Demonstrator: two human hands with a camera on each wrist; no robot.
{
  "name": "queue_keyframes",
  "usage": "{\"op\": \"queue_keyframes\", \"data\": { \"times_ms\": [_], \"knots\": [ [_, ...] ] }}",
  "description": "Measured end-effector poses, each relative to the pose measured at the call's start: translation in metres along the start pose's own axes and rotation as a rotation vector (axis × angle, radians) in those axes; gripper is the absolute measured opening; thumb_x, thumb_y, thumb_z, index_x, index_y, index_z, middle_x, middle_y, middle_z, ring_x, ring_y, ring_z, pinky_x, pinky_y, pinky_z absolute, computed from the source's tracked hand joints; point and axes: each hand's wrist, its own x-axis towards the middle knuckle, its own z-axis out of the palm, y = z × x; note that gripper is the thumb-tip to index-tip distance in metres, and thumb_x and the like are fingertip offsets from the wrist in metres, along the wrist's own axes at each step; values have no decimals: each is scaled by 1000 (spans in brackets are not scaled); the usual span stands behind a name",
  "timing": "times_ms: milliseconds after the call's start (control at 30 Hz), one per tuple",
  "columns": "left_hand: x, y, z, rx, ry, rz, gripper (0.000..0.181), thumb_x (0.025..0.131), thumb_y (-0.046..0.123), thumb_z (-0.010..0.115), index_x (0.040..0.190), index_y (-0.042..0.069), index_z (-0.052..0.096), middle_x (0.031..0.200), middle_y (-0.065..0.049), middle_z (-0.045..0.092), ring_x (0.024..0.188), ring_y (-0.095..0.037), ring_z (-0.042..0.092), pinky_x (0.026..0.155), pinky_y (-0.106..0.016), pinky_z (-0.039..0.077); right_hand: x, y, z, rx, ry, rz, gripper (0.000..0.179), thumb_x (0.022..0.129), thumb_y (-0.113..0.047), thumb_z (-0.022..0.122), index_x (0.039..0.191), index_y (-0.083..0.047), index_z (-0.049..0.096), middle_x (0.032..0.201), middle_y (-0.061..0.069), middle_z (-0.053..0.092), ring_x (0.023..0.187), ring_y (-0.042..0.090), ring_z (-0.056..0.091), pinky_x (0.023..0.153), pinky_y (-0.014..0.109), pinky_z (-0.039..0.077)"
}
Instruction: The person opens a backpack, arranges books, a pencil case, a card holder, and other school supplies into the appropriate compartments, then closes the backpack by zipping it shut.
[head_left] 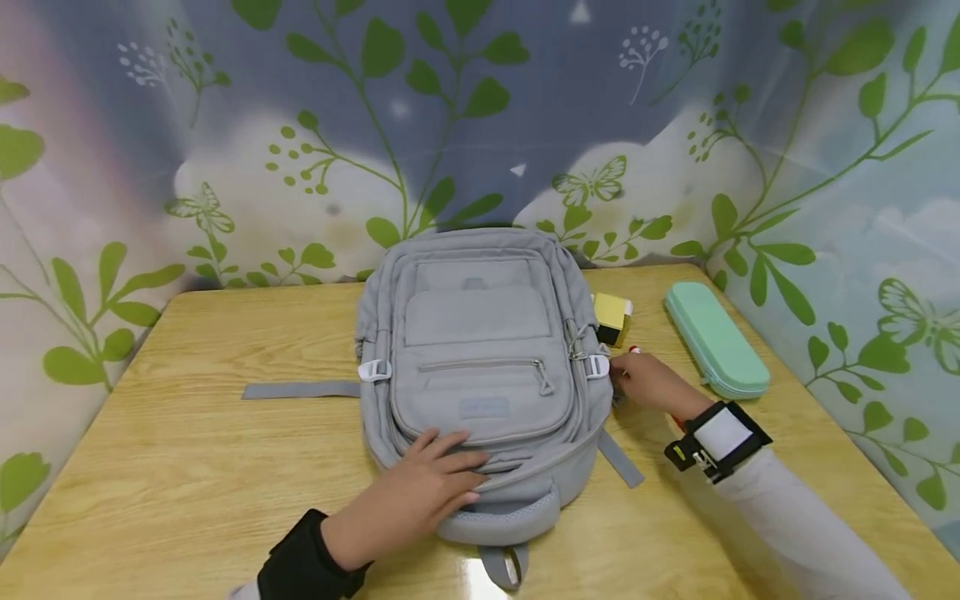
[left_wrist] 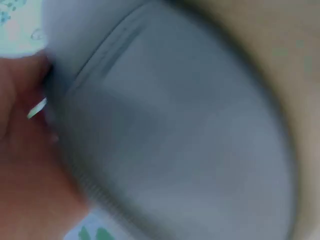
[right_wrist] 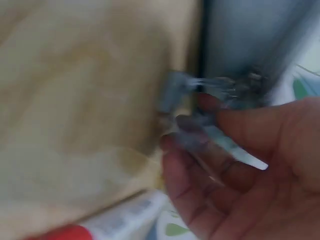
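While the gray backpack (head_left: pixel 480 317) lies on the desk (head_left: pixel 187 483) with its front pocket facing up, the person's left hand (head_left: pixel 416 496) rests on its near edge, fingers spread and fairly straight, gripping nothing visible. The right hand (head_left: pixel 652 383) is beside the backpack's right side, just by a white buckle (head_left: pixel 597 367); its fingers are partly curled around a translucent piece (right_wrist: pixel 192 134), too blurred to identify. A white tube (right_wrist: pixel 122 215) with a red end shows near that hand. Beyond it, a yellow-and-black box (head_left: pixel 612 317) stands near the backpack, and a mint-green zippered case (head_left: pixel 717 337) lies farther right. Behind the desk hangs a leaf-and-butterfly printed curtain (head_left: pixel 465 183).
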Motion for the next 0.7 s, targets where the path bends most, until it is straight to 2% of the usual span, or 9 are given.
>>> {"op": "queue_keyframes", "data": {
  "times_ms": [100,200,267,367,433,500,567,700],
  "knots": [
    [10,-4,-20,-31,-19,90,26,98,26,48,113,16,67,124,-1,62,120,-22,53,101,-41,41,-4,-5,-11,35,27,27,20,94,1,45,96,3,65,90,19,63,78,28,59,67,35,47],
    [29,-13,-50,-24,17,165,23,97,22,51,107,13,69,111,-2,67,103,-15,62,92,-31,48,-4,-15,-22,28,132,34,22,96,-2,46,109,6,62,107,24,61,96,36,59,78,44,48],
    [46,-21,-70,-37,27,152,23,98,21,50,106,12,69,106,-2,68,98,-13,64,89,-29,50,-2,-23,-25,27,172,10,22,96,-4,47,111,6,61,109,23,59,99,37,57,82,46,48],
    [76,-37,-88,-102,-12,42,25,99,22,47,111,14,67,109,-1,67,102,-13,62,90,-30,49,3,-34,-24,-27,164,-61,22,93,-9,56,110,4,61,109,21,59,99,35,57,83,46,48],
    [97,-49,-91,-160,-51,-35,27,100,23,45,115,14,66,114,-1,66,106,-14,61,92,-30,48,6,-39,-20,-78,149,-90,24,90,-13,61,108,3,62,105,20,59,96,34,57,81,45,48],
    [114,-59,-88,-171,-90,-82,28,100,23,44,118,14,64,118,-2,64,109,-14,59,93,-30,47,9,-43,-16,-141,163,-103,24,87,-16,66,103,2,64,98,18,60,89,32,58,76,44,49],
    [130,-65,-82,-156,-124,-90,29,101,22,43,120,12,63,121,-3,62,112,-16,58,96,-31,45,12,-46,-12,-186,187,-103,24,84,-18,70,99,1,64,93,15,60,83,30,57,72,42,48],
    [154,-67,-68,-84,-164,-89,31,101,20,43,126,13,59,129,-4,57,122,-19,52,103,-32,40,16,-46,-6,-262,223,-125,19,84,-17,70,92,-1,64,86,13,60,78,28,55,72,41,45]
  ]
}}
